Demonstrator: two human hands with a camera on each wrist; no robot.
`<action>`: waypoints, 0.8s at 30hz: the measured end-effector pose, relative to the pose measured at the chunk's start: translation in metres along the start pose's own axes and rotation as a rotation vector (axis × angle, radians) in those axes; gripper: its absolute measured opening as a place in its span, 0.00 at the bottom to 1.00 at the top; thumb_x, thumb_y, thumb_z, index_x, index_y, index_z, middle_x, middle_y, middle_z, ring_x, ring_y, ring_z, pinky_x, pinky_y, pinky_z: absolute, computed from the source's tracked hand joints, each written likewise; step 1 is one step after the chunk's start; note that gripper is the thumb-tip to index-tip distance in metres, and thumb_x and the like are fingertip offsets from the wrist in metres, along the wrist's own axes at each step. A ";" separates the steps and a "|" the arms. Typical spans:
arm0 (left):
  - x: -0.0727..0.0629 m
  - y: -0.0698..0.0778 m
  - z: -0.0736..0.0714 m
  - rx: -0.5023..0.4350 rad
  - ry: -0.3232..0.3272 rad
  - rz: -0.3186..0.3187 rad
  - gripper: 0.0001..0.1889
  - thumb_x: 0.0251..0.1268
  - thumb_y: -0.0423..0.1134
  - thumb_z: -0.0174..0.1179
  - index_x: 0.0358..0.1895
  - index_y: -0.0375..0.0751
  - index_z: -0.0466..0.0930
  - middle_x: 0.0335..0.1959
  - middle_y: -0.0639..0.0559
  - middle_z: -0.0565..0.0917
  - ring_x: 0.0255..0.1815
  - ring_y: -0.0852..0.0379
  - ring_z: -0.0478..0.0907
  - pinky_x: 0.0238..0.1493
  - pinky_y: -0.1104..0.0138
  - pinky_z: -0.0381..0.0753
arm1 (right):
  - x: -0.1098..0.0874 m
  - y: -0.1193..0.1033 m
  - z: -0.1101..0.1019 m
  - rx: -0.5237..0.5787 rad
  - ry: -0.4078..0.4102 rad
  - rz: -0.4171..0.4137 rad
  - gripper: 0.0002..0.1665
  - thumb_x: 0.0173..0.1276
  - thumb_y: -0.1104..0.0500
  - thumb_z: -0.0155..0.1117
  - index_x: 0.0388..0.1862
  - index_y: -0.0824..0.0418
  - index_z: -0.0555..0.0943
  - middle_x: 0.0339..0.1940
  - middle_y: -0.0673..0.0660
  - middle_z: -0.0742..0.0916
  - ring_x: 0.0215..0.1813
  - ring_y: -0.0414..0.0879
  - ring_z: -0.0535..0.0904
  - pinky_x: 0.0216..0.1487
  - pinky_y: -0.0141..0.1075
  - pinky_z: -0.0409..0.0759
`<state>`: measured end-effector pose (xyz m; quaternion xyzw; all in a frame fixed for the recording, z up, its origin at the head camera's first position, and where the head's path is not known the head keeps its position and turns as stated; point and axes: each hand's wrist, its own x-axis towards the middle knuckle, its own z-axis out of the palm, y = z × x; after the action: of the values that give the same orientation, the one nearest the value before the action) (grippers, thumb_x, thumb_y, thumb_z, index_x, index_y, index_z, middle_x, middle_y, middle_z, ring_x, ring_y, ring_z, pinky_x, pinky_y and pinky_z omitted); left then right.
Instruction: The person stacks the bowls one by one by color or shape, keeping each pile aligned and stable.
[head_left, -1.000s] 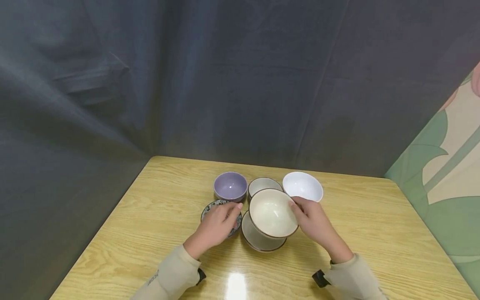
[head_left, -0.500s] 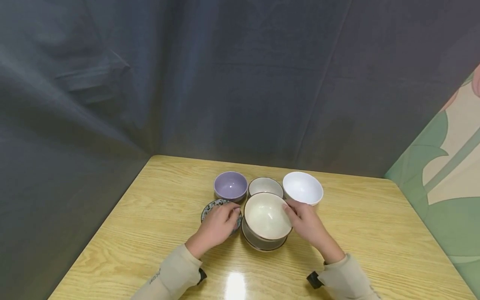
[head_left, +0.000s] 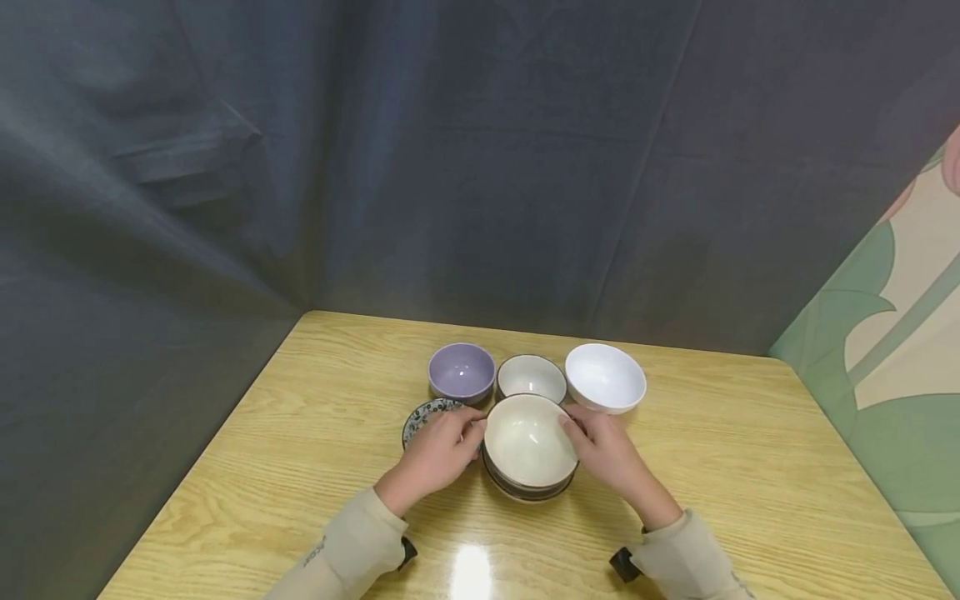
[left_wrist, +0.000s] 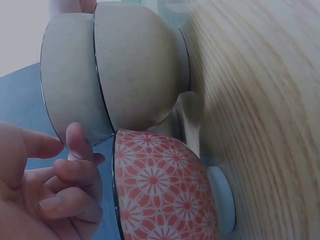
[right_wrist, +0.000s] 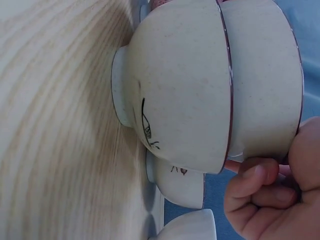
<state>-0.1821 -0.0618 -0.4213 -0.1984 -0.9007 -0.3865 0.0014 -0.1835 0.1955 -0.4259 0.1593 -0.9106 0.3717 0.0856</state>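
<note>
Hands first, head view: right hand [head_left: 611,454] grips the right rim of the upper cream bowl [head_left: 528,440], thumb inside, while left hand [head_left: 435,458] pinches its left rim. Upper cream bowl sits upright over lower cream bowl [head_left: 527,495], which stands on the wooden bench [head_left: 750,450]. Patterned bowl [head_left: 429,412] partly hidden under left hand; behind, left to right: purple bowl [head_left: 461,372], small cream bowl [head_left: 531,377], white bowl [head_left: 606,379]. Dark curtain [head_left: 480,167] at back. Left wrist view: thumb and index finger either side of the upper bowl's dark-lined rim, other fingers curled; upper bowl partly nested in the lower; patterned bowl, red-flowered outside, just beside. Right wrist view: fingers against upper bowl's outer wall, thumb side at its rim; lower bowl carries a dark brush motif, small cream and white bowls beyond.
</note>
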 end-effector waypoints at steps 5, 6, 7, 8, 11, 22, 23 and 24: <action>0.002 0.000 0.002 0.045 0.008 0.005 0.18 0.78 0.44 0.49 0.56 0.35 0.82 0.25 0.55 0.80 0.25 0.62 0.75 0.32 0.66 0.77 | 0.000 0.000 0.002 -0.004 -0.003 -0.004 0.11 0.75 0.65 0.57 0.47 0.67 0.84 0.28 0.52 0.84 0.27 0.38 0.72 0.27 0.31 0.74; 0.002 0.000 0.003 0.055 0.009 0.002 0.19 0.78 0.44 0.49 0.56 0.35 0.82 0.27 0.53 0.81 0.27 0.60 0.77 0.35 0.64 0.78 | 0.001 -0.001 0.002 -0.006 -0.003 -0.005 0.10 0.75 0.65 0.57 0.46 0.67 0.84 0.26 0.51 0.82 0.26 0.38 0.72 0.26 0.31 0.73; 0.002 -0.001 0.004 0.063 0.008 -0.002 0.20 0.77 0.44 0.49 0.57 0.34 0.82 0.30 0.50 0.83 0.31 0.57 0.79 0.38 0.62 0.80 | 0.001 0.000 0.003 -0.008 -0.004 -0.008 0.09 0.75 0.65 0.57 0.44 0.66 0.84 0.26 0.51 0.82 0.26 0.38 0.71 0.26 0.31 0.73; 0.002 -0.001 0.005 0.070 0.005 -0.005 0.20 0.77 0.45 0.49 0.57 0.33 0.81 0.34 0.47 0.85 0.35 0.55 0.81 0.42 0.59 0.81 | 0.001 0.000 0.003 -0.009 -0.005 -0.010 0.09 0.75 0.65 0.57 0.43 0.65 0.84 0.25 0.50 0.81 0.26 0.38 0.71 0.26 0.31 0.73; 0.003 -0.001 0.007 0.091 -0.002 -0.005 0.21 0.78 0.44 0.49 0.58 0.32 0.81 0.41 0.43 0.87 0.39 0.53 0.82 0.46 0.56 0.82 | 0.001 0.000 0.005 -0.010 -0.008 -0.011 0.08 0.75 0.65 0.57 0.40 0.64 0.84 0.24 0.50 0.80 0.26 0.38 0.70 0.26 0.31 0.72; 0.008 0.001 0.012 0.125 -0.041 0.003 0.16 0.79 0.41 0.47 0.31 0.44 0.79 0.16 0.56 0.67 0.20 0.59 0.67 0.26 0.65 0.72 | 0.001 0.006 0.007 -0.008 -0.021 0.023 0.09 0.75 0.65 0.56 0.43 0.65 0.84 0.28 0.51 0.83 0.29 0.40 0.73 0.30 0.31 0.74; 0.008 0.001 0.012 0.130 -0.040 0.004 0.16 0.79 0.41 0.46 0.29 0.44 0.78 0.16 0.55 0.67 0.20 0.59 0.68 0.26 0.65 0.72 | 0.001 0.006 0.007 -0.006 -0.027 0.025 0.09 0.76 0.65 0.56 0.42 0.64 0.84 0.27 0.51 0.82 0.28 0.40 0.72 0.29 0.31 0.74; 0.009 0.001 0.012 0.138 -0.039 0.005 0.17 0.79 0.41 0.46 0.27 0.45 0.76 0.16 0.55 0.67 0.20 0.58 0.68 0.26 0.64 0.72 | 0.001 0.006 0.008 -0.002 -0.032 0.030 0.09 0.76 0.65 0.55 0.41 0.63 0.84 0.26 0.50 0.80 0.27 0.39 0.71 0.28 0.31 0.73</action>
<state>-0.1879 -0.0491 -0.4277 -0.2077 -0.9245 -0.3197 -0.0015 -0.1867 0.1944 -0.4353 0.1513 -0.9146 0.3693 0.0657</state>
